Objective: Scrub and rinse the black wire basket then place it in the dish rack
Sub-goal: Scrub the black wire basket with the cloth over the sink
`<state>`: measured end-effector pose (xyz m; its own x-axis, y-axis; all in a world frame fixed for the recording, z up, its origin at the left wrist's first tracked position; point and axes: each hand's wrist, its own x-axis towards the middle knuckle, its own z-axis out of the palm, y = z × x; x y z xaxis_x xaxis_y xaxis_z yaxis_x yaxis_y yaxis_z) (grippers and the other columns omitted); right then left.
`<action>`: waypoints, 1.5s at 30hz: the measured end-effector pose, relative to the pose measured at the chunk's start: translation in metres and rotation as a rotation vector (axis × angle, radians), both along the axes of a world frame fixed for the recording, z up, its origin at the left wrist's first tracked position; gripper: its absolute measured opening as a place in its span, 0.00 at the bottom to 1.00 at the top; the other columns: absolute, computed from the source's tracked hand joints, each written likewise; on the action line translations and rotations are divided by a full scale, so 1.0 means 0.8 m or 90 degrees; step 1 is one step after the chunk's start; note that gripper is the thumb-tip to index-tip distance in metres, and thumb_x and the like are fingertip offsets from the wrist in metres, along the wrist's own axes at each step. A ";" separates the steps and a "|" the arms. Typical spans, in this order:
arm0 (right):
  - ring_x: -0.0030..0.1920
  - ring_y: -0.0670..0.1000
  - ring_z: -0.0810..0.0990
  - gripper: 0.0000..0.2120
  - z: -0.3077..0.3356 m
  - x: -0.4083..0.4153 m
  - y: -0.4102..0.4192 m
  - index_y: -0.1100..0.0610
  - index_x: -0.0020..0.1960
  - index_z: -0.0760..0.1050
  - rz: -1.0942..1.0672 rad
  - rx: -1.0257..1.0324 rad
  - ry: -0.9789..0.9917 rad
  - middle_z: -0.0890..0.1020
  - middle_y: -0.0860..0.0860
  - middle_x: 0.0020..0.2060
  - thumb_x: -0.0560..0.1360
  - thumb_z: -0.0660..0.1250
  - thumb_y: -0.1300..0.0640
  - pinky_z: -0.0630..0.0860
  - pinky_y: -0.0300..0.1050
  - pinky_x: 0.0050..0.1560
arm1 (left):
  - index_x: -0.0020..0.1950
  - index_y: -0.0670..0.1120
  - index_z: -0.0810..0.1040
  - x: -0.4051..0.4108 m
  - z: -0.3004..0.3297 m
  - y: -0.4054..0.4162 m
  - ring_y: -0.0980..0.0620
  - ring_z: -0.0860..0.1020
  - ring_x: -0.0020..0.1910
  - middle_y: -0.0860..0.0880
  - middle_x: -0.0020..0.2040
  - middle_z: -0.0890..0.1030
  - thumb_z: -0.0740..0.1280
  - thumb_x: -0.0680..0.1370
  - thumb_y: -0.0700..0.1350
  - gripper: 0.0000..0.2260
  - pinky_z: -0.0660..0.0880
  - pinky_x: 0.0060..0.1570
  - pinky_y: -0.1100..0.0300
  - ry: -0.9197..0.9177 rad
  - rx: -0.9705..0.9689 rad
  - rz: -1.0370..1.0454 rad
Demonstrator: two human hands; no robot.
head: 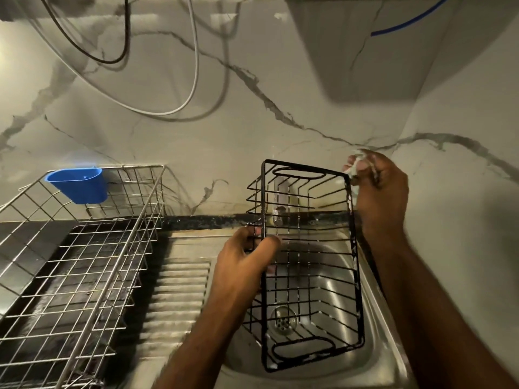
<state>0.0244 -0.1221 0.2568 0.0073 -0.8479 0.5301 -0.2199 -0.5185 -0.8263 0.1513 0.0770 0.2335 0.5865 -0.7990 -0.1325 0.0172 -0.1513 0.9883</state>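
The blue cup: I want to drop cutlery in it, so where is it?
In the head view, the blue cup hangs on the far rim of the dish rack, left of the sink.

Black wire basket held over sink, suds on rim; dish rack left.

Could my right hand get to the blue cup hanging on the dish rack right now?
Probably not directly. The right hand holds a soapy scrubber at the black wire basket; the blue cup hangs far left, beyond the basket and left hand.
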 end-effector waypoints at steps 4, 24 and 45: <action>0.53 0.44 0.84 0.13 0.004 -0.007 0.001 0.57 0.64 0.79 0.142 0.007 -0.006 0.85 0.50 0.55 0.83 0.61 0.58 0.80 0.39 0.55 | 0.57 0.54 0.79 -0.002 0.001 0.003 0.45 0.86 0.48 0.52 0.54 0.85 0.68 0.62 0.68 0.28 0.76 0.40 0.50 0.030 0.004 -0.011; 0.56 0.42 0.81 0.14 0.023 -0.001 0.008 0.56 0.60 0.83 0.310 -0.156 0.302 0.84 0.47 0.55 0.77 0.69 0.66 0.73 0.30 0.59 | 0.59 0.48 0.80 0.010 -0.002 -0.001 0.41 0.85 0.42 0.47 0.54 0.87 0.64 0.70 0.62 0.25 0.76 0.35 0.56 0.140 0.069 -0.111; 0.47 0.40 0.82 0.14 0.028 0.016 0.019 0.48 0.61 0.81 0.274 -0.102 0.379 0.85 0.47 0.51 0.79 0.68 0.61 0.77 0.35 0.49 | 0.61 0.49 0.79 0.012 -0.011 -0.001 0.43 0.85 0.43 0.49 0.55 0.87 0.66 0.66 0.65 0.30 0.77 0.35 0.55 0.161 0.102 -0.164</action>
<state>0.0373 -0.1071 0.2789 0.6445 -0.6181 0.4501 -0.3569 -0.7638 -0.5379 0.1612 0.0760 0.2249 0.3028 -0.8731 -0.3820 0.1994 -0.3339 0.9213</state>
